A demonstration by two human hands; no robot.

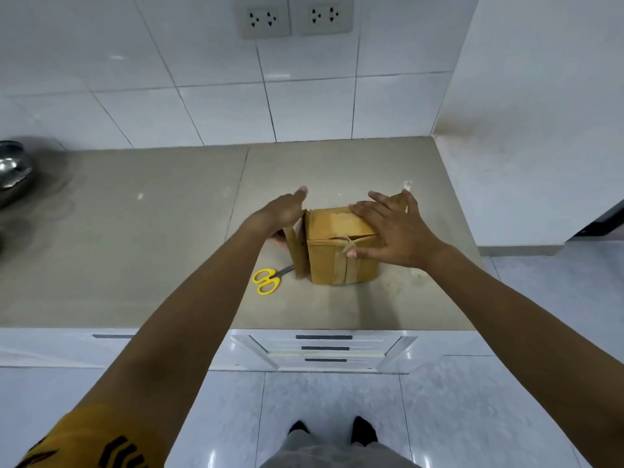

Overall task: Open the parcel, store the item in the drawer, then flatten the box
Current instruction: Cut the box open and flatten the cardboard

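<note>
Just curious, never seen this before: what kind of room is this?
Probably a home kitchen: a stone-look countertop against a white tiled wall with sockets, drawers below, and a metal bowl at the left.

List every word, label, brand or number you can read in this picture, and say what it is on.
No readable text anywhere.
Cardboard box: tape only, no legible label.
Yellow sleeve: black marks, too cropped to read.
Wall sockets: no markings legible.
Scissors: no brand visible.

no readable txt, labels or nos. anywhere; black marks on the yellow sleeve [84, 440] aren't legible.
</note>
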